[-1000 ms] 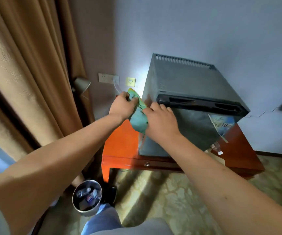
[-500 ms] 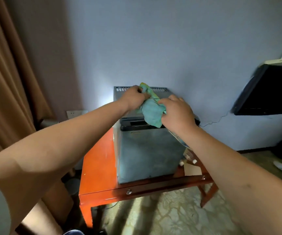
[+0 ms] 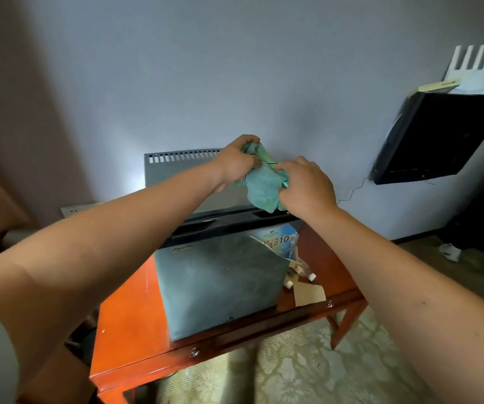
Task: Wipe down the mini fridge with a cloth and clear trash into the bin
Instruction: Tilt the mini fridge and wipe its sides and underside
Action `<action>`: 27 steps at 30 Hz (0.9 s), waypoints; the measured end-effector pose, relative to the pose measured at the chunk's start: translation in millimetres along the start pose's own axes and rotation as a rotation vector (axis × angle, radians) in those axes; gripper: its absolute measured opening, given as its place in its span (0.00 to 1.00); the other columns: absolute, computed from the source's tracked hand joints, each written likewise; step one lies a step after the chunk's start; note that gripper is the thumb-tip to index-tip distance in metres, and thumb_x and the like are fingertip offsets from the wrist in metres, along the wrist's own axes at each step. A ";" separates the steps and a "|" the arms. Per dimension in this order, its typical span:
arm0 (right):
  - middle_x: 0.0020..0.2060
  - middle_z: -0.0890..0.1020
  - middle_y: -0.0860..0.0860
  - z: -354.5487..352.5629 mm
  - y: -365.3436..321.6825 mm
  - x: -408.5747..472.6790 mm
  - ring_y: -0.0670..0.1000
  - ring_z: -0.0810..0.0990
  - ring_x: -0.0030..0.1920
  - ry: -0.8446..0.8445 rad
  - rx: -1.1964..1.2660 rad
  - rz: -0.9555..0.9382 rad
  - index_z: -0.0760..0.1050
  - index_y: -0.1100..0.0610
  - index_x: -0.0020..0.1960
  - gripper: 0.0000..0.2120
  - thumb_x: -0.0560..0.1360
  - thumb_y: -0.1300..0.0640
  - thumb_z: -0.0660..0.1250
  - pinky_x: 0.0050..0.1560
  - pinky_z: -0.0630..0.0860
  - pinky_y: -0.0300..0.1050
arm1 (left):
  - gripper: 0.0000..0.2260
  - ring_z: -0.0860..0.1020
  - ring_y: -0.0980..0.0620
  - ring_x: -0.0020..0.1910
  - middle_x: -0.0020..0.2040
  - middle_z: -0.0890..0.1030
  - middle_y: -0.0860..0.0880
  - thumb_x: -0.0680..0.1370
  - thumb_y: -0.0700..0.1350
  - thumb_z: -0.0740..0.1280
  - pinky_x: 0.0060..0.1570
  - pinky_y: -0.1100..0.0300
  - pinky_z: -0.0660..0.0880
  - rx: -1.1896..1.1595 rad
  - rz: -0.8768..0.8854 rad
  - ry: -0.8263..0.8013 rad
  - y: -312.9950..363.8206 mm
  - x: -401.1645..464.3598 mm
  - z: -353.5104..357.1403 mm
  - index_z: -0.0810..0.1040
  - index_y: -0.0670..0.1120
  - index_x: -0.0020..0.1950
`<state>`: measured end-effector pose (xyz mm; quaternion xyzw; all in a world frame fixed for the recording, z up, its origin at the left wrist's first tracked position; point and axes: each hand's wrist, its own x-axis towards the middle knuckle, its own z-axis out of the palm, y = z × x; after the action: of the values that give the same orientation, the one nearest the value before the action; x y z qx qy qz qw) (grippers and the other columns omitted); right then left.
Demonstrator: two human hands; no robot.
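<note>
Both hands grasp a crumpled green cloth (image 3: pixel 264 183) in the air above the mini fridge's (image 3: pixel 220 284) top: the left hand (image 3: pixel 236 163) pinches its upper end, the right hand (image 3: pixel 307 185) clutches its right side. Since half a second ago the cloth has bunched tighter and the view has drawn nearer. The fridge fills the middle of the orange tabletop (image 3: pixel 130 319); bare surface runs along the left edge, while cardboard scraps (image 3: pixel 307 293) and a small bottle (image 3: pixel 304 272) lie near the front right corner
</note>
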<state>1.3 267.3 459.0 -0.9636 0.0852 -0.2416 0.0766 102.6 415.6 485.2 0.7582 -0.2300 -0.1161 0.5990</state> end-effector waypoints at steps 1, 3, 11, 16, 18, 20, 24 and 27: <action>0.58 0.76 0.52 5.3 9.3 7.9 0.58 0.76 0.58 -0.006 -0.005 0.011 0.76 0.49 0.69 0.24 0.73 0.59 0.67 0.51 0.77 0.52 | 0.22 0.78 0.55 0.47 0.59 0.77 0.49 0.77 0.36 0.66 0.35 0.66 0.80 0.004 -0.008 -0.013 -2.0 13.8 6.0 0.72 0.54 0.68; 0.58 0.75 0.52 16.8 27.3 24.6 0.57 0.76 0.56 -0.039 -0.014 0.027 0.76 0.49 0.69 0.24 0.74 0.58 0.67 0.49 0.77 0.51 | 0.21 0.80 0.52 0.52 0.61 0.77 0.48 0.77 0.36 0.66 0.47 0.59 0.82 0.007 -0.036 -0.041 -6.3 41.0 17.6 0.72 0.53 0.68; 0.58 0.73 0.50 69.8 72.3 101.0 0.56 0.77 0.52 -0.147 0.005 0.008 0.77 0.49 0.68 0.23 0.73 0.56 0.70 0.45 0.76 0.47 | 0.20 0.80 0.44 0.58 0.64 0.75 0.46 0.77 0.38 0.66 0.56 0.45 0.79 0.114 -0.131 -0.024 -30.3 135.8 33.5 0.72 0.51 0.67; 0.54 0.72 0.48 102.4 80.9 135.5 0.52 0.74 0.47 -0.265 0.108 -0.045 0.76 0.47 0.66 0.21 0.73 0.54 0.69 0.42 0.71 0.45 | 0.22 0.77 0.48 0.50 0.61 0.77 0.46 0.74 0.43 0.68 0.44 0.57 0.77 0.383 -0.185 0.003 -51.9 176.0 23.7 0.72 0.48 0.68; 0.52 0.72 0.48 112.2 84.9 145.7 0.52 0.76 0.47 -0.335 0.165 -0.065 0.77 0.46 0.64 0.19 0.73 0.54 0.69 0.42 0.71 0.46 | 0.25 0.76 0.46 0.58 0.65 0.75 0.46 0.74 0.48 0.69 0.57 0.52 0.77 0.484 -0.232 -0.034 -60.1 187.2 20.8 0.71 0.47 0.71; 0.51 0.73 0.46 118.4 92.5 157.2 0.52 0.78 0.49 -0.409 0.229 -0.082 0.77 0.45 0.61 0.18 0.72 0.51 0.70 0.43 0.73 0.46 | 0.25 0.75 0.46 0.60 0.64 0.76 0.46 0.74 0.52 0.70 0.62 0.50 0.75 0.520 -0.246 -0.035 -63.2 197.4 18.5 0.73 0.47 0.70; 0.57 0.80 0.41 119.5 117.0 180.2 0.44 0.79 0.56 -0.582 0.464 -0.105 0.78 0.43 0.63 0.27 0.70 0.29 0.68 0.58 0.75 0.49 | 0.18 0.78 0.46 0.55 0.58 0.80 0.45 0.75 0.53 0.69 0.58 0.50 0.76 0.697 -0.219 0.056 -55.5 219.3 17.3 0.80 0.44 0.59; 0.49 0.84 0.37 122.9 131.7 192.8 0.36 0.81 0.50 -0.606 0.705 -0.056 0.83 0.39 0.54 0.26 0.69 0.22 0.63 0.54 0.75 0.44 | 0.17 0.79 0.43 0.54 0.56 0.82 0.43 0.77 0.53 0.68 0.59 0.48 0.77 0.749 -0.209 0.117 -46.5 229.6 22.6 0.82 0.41 0.57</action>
<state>210.8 113.3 414.3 -0.9079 -0.0541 0.0347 0.4142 301.2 292.5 457.5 0.9489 -0.1437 -0.0411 0.2779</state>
